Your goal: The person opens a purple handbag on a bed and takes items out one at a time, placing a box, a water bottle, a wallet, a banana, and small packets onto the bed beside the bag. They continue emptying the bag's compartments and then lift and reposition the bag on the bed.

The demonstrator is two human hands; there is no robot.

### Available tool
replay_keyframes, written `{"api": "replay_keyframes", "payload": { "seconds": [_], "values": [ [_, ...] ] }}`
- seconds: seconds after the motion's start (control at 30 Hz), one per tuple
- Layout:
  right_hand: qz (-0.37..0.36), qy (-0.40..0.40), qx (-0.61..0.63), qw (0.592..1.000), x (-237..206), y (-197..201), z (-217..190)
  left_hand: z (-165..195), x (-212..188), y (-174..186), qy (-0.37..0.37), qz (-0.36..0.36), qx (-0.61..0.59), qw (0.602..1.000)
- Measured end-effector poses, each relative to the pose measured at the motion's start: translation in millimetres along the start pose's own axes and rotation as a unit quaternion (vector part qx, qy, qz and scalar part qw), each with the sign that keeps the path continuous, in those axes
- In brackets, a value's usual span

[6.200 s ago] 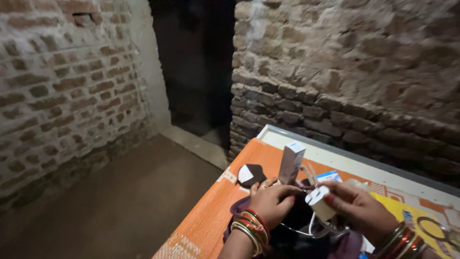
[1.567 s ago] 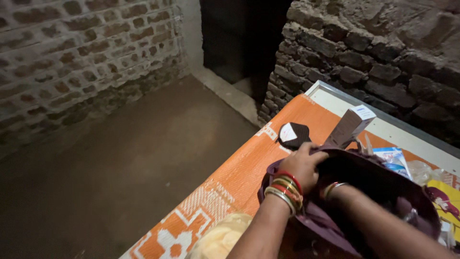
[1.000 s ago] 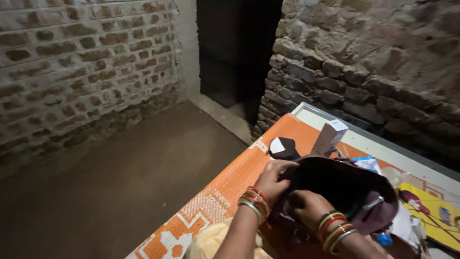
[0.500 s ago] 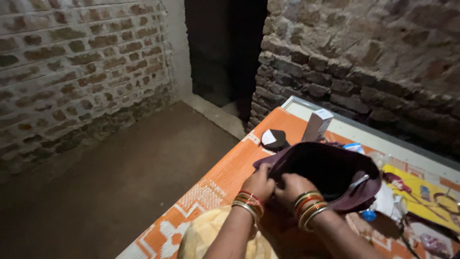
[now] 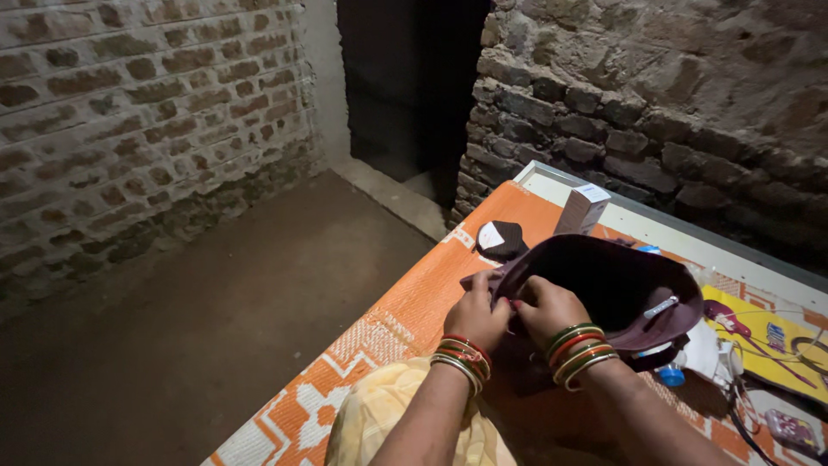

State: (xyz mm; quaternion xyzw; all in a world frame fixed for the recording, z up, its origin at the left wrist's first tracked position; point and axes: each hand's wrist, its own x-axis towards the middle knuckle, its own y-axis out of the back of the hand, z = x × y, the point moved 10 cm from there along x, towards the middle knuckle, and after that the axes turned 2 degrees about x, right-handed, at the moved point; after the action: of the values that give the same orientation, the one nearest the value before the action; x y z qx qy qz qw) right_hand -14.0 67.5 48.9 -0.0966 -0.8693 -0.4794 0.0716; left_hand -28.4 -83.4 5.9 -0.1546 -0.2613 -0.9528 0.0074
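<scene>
Both hands, left hand [image 5: 477,312] and right hand [image 5: 545,309], have come together pinching the near edge of the maroon bag [image 5: 604,289], now lying closed on the orange mat [image 5: 405,319] beside the white box [image 5: 582,209].

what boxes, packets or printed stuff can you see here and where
Box: upright behind the maroon bag, near the wall; tall, white with a dark side.
Yellow sheet: flat at the mat's right edge; yellow with red and dark pictures.
Small packet: bottom right corner; pinkish, too blurred to tell more.
</scene>
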Motion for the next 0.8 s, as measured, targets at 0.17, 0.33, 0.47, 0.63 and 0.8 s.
{"api": "replay_keyframes", "payload": {
  "seconds": [0.17,0.33,0.47,0.63,0.8],
  "values": [
    [0.029,0.033,-0.027,0.999,-7,7,-15,11,-4,2,-0.045,0.017,0.028,0.998],
    [0.064,-0.069,-0.053,0.994,-11,36,1,4,1,16,-0.001,0.045,0.029,0.999],
    [0.102,-0.159,-0.061,0.98,-8,88,43,-1,2,39,0.012,0.095,-0.011,0.995],
    [0.105,-0.142,-0.113,0.978,5,107,76,13,0,47,0.016,0.084,0.137,0.987],
    [0.107,-0.11,-0.072,0.986,9,85,83,81,1,31,-0.149,0.089,0.235,0.956]
  ]
}}
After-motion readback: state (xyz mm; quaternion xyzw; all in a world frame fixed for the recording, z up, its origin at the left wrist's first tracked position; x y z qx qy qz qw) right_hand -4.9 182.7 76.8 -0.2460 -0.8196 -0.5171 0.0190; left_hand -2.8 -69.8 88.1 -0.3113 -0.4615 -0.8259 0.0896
